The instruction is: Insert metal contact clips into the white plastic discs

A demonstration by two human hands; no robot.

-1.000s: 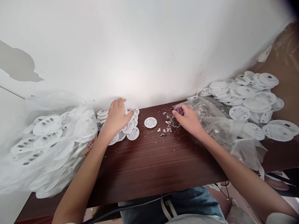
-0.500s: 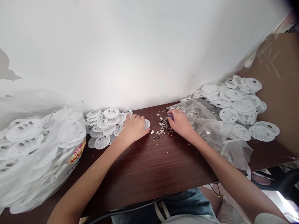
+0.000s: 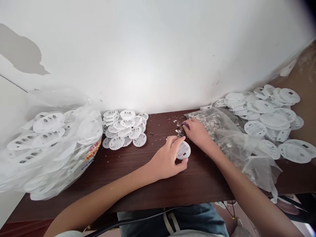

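Note:
My left hand (image 3: 168, 158) is closed round the edge of a round white plastic disc (image 3: 184, 151) with slots and a small dark square, over the middle of the table. Its thumb is at the near edge and its fingers are at the far side. My right hand (image 3: 197, 132) rests at a heap of small metal clips (image 3: 180, 131), fingers bent together. Something dark purple (image 3: 186, 125) shows at its fingertips; I cannot make out what it is. More metal clips lie in a clear plastic bag (image 3: 222, 128) beside that hand.
A stack of slotted white discs (image 3: 123, 128) stands left of centre against the wall. A large clear bag (image 3: 49, 164) full of discs fills the left. More white discs (image 3: 271, 115) are heaped at the right, by a brown cardboard box (image 3: 307, 75). The dark wooden table (image 3: 138, 194) ends near my lap.
My left hand has come away from the left stack, moving right and nearer with a white disc in it. My right hand stays at the metal clips. The view has shifted leftward.

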